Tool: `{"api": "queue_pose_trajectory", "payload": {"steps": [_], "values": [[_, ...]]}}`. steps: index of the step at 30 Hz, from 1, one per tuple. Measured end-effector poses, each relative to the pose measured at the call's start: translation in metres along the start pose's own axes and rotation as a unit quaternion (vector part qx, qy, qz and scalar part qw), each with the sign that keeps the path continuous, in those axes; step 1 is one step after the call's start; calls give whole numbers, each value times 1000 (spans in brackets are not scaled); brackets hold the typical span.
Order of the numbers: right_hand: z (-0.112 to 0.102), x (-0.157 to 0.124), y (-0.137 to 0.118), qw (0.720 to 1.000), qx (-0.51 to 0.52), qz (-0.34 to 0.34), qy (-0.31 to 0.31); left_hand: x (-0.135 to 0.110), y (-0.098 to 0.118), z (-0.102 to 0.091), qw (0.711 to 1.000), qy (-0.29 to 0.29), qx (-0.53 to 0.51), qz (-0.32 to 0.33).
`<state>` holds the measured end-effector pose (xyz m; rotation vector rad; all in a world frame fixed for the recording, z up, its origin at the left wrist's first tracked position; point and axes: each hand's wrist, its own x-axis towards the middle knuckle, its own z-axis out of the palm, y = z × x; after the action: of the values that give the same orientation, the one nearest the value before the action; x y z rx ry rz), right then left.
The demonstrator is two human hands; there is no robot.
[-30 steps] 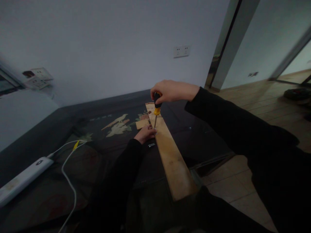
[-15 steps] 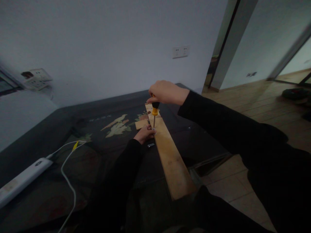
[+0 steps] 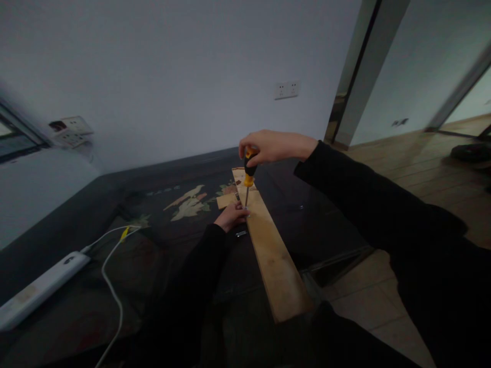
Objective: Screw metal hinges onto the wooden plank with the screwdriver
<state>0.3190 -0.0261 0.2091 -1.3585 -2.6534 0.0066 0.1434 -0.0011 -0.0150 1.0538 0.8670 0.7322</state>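
My right hand point(image 3: 264, 145) grips the black and yellow handle of a screwdriver point(image 3: 249, 171) from above. Its shaft points down to the long wooden board point(image 3: 274, 250), near the board's left edge. At the tip, a small shiny metal piece point(image 3: 246, 211) lies on the wood, too small to make out fully. The fingers of my left hand point(image 3: 231, 217) are closed on that piece and the board's edge. Beyond that hand, a small wooden block point(image 3: 227, 200) lies against the board. Just below it, a small metal part point(image 3: 241, 234) rests on the dark table.
The dark table point(image 3: 322, 214) carries a bird and flower picture and stands against a wall. A white power strip point(image 3: 46, 286) with a white cable point(image 3: 112, 291) lies at the left. The board's near end overhangs the table's front edge. Wall sockets point(image 3: 287, 90) are behind.
My right hand has changed its hold on the screwdriver, its fingers now looser and the handle showing more. The view has shifted slightly. My left hand stays at the metal piece.
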Motion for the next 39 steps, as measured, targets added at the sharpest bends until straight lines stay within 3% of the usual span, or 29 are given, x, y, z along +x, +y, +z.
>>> {"api": "queue_pose_trajectory", "payload": {"steps": [6,14,19,28,33,39], "values": [[3,0,-1,999,-30,-24,-3,-3,2,1,1000,0,2,-9],[16,4,-11,984,-146,92,48,-2,2,-1,1000,-10,-1,-4],[20,8,-17,978,-148,124,80,-1,1,-1,1000,-11,-4,-7],[1,4,6,999,-8,11,-36,-3,1,-2,1000,-3,-3,-3],[2,0,5,1000,-15,-1,-14,-9,9,-5,999,-7,-16,-49],[7,-1,5,1000,-14,-12,2,-10,12,-8,999,7,7,-52]]}}
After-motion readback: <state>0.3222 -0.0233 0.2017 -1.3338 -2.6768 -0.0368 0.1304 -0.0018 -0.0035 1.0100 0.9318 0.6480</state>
